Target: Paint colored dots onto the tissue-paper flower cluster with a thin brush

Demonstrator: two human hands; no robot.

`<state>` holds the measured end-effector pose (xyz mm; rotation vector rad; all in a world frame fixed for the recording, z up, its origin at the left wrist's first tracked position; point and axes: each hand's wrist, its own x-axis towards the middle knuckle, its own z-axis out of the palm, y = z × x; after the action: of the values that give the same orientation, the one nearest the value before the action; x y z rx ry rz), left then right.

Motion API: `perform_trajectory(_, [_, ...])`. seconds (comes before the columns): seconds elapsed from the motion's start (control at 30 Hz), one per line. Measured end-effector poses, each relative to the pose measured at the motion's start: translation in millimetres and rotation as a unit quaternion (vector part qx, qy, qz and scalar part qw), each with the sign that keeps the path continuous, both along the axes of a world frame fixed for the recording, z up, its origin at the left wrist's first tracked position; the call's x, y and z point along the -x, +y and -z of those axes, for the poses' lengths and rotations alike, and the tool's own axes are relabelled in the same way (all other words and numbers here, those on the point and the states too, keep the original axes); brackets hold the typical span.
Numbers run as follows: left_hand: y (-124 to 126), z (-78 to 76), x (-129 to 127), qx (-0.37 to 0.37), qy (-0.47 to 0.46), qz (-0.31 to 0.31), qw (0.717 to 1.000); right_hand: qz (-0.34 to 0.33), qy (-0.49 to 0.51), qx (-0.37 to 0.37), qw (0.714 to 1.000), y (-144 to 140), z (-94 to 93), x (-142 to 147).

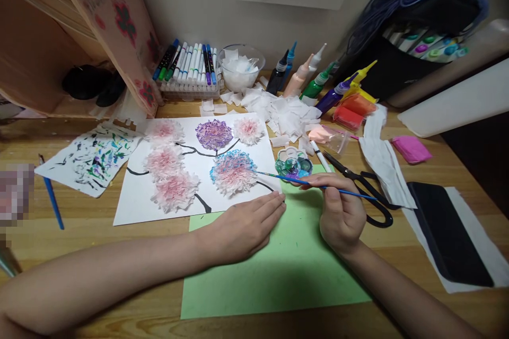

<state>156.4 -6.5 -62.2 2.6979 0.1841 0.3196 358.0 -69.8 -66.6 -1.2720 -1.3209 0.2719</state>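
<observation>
Here, right hand pinches paintbrush; bristle tip indistinct.

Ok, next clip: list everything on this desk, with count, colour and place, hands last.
white sheet: one, black branches, desk centre
tissue flowers: six; four pink, one purple, one blue-edged; on the white sheet
green paper: one, under both hands
palette: one, flower-shaped, wet blue-green paint, right of the sheet
scissors: one, black, right of the palette
marker set: one row, mixed caps, back by the wall
bowl: one, clear, holding white tissue
tissue squares: a loose white pile, behind the sheet
paint bottles: about seven, mixed colours, back right
test sheet: one, paint-smeared, left
left hand: flat on the sheet's lower edge
right hand: holds blue paintbrush, tip at the blue-edged flower
</observation>
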Motion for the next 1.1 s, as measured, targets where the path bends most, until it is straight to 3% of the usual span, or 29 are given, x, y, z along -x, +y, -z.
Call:
perform_trajectory(0.57, [0.4, -2.3, -0.2, -0.004, 0.007, -0.003, 1.0, 0.018, 0.012, 0.025, 0.999, -0.6, -3.5, 0.2])
perform_trajectory(0.83, [0.3, -2.9, -0.4, -0.006, 0.007, -0.001, 1.0, 0.005, 0.057, -0.025, 0.998, -0.3, -0.8, 0.2])
perform_trajectory(1.1, [0.3, -3.0, -0.6, 0.006, 0.013, -0.004, 1.0, 0.008, -0.006, 0.013, 1.0, 0.7, -4.5, 2.8])
